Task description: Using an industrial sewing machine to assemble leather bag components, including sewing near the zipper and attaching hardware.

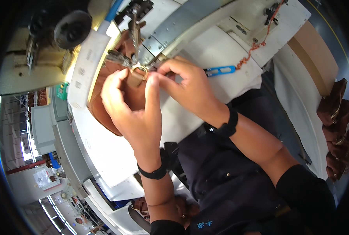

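A gold metal ring (139, 69) sits in a short brown leather tab (134, 80), close by the presser foot of a sewing machine (134, 51). The tab lies over a larger curved brown leather piece (100, 96). My left hand (129, 107) curves around the tab, fingers on its left and thumb on its right. From the right comes my right hand (188, 84), thumb and forefinger pinched together beside the ring's right edge, touching my left thumb. What lies between those right fingertips is hidden.
Right of my hands, blue thread snips (221, 70) lie on the white work surface, tied to a coiled red cord (252, 49). The machine's head and handwheel (72, 29) rise at upper left. Brown leather pieces with metal fittings (337, 129) hang at far right.
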Demonstrator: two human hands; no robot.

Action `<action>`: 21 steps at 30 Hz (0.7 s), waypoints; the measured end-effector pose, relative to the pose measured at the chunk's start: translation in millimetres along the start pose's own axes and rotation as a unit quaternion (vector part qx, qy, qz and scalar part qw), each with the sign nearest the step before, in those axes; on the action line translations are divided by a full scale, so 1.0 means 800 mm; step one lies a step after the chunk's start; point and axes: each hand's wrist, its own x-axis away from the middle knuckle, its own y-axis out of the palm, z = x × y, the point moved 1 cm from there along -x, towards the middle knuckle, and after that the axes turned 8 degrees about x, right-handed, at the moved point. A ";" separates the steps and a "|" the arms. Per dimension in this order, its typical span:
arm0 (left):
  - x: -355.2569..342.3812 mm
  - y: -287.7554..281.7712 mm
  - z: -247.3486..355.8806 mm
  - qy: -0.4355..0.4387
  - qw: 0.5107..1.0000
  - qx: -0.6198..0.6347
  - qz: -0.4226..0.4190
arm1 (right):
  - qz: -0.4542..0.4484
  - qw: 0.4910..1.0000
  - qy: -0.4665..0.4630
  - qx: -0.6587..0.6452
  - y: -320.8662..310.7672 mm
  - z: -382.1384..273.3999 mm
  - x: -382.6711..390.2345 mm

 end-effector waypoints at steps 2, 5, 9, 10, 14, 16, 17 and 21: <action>-0.005 0.018 0.006 -0.063 0.997 0.015 0.050 | 0.001 1.000 0.001 0.001 0.002 0.011 0.001; -0.022 0.032 0.008 -0.036 0.995 -0.023 0.089 | 0.014 0.999 -0.019 -0.034 0.013 0.015 -0.002; -0.018 0.027 0.006 -0.090 0.982 0.127 0.105 | -0.007 0.999 -0.034 -0.042 0.008 0.024 -0.007; -0.013 0.025 0.009 -0.092 0.974 0.173 0.115 | 0.002 0.999 -0.033 -0.040 0.007 0.024 -0.007; 0.005 0.010 -0.006 -0.100 0.970 0.215 0.052 | -0.015 0.999 -0.028 -0.028 0.003 0.025 -0.006; 0.013 0.014 -0.001 -0.080 0.975 0.198 0.065 | -0.041 0.998 -0.022 -0.049 -0.001 0.022 -0.006; 0.015 0.017 0.000 -0.063 0.978 0.180 0.081 | -0.055 0.997 -0.014 -0.054 -0.005 0.021 -0.007; 0.019 0.021 -0.009 -0.006 0.986 0.150 0.071 | -0.112 0.994 -0.012 -0.008 -0.020 0.018 -0.009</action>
